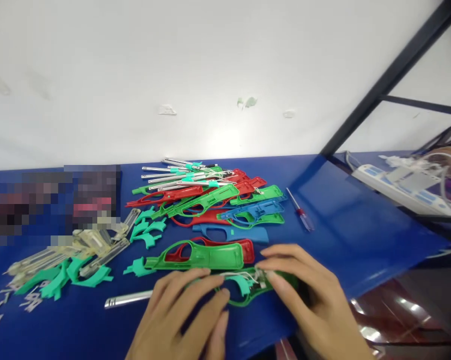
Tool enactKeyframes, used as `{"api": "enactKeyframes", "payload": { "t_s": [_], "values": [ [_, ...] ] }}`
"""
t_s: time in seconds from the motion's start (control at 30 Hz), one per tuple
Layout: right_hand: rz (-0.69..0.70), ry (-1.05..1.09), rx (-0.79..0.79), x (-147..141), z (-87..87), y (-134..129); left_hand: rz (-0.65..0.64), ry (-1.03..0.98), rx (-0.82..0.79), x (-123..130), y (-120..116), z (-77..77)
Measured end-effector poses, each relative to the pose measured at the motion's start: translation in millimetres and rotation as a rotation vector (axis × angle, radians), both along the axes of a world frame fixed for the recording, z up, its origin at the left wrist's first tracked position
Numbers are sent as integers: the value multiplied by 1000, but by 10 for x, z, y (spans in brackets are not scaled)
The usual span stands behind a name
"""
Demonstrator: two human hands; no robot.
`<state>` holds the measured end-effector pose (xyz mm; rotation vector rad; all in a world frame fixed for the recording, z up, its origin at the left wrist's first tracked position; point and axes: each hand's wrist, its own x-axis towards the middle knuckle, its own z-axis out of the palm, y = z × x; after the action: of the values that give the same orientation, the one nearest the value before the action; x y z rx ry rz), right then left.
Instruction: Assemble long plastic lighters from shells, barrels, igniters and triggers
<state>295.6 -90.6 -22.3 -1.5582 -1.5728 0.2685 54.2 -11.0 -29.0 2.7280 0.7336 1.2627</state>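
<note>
On the blue table a green lighter shell (246, 301) lies near the front edge, with a teal trigger piece (243, 286) and white wires in it. A silver metal tube (129, 299) sticks out to its left. My left hand (189, 312) rests over the shell's left part and the tube's end, holding them down. At the right part, my right hand (308, 295) pinches at the small parts and wires with thumb and forefinger. Just behind lie another green shell (217, 256) and a red shell (249, 251).
Farther back is a pile of green, red and blue shells (248, 232) with metal tubes (161, 176). A screwdriver (304, 219) lies to the right. Teal pieces (148, 232) and clear plastic parts (93, 245) are at the left. A white power strip (398, 187) sits beyond a black frame (360, 120).
</note>
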Motion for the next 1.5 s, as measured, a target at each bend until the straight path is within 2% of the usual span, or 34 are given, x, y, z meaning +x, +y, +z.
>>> {"api": "enactKeyframes", "payload": {
  "t_s": [0.13,0.2,0.33,0.43,0.57,0.73,0.87,1.07,1.23,1.37,1.5],
  "values": [
    [-12,91,4,-23,-11,26,54,-119,-96,-49,-89,73],
    [-13,88,32,-27,-17,39,112,-109,-76,-119,-40,69],
    [-13,75,98,-32,-85,44,275,86,25,-255,272,41],
    [-5,70,118,3,-174,25,267,217,12,-314,498,31],
    [-9,6,136,93,-231,-8,254,327,-74,-321,602,35],
    [-16,-45,139,144,-192,-25,241,400,-128,-286,573,121],
    [-28,-62,162,153,-187,-33,237,379,-86,-276,556,222],
    [-31,-57,165,145,-215,2,266,238,25,-325,501,323],
    [-86,11,153,105,-177,-22,311,75,79,-272,293,417],
    [-87,60,171,135,-108,-45,292,-21,-10,-65,120,449],
    [-83,129,129,158,-70,-39,183,-107,-263,203,59,465]
  ]
}}
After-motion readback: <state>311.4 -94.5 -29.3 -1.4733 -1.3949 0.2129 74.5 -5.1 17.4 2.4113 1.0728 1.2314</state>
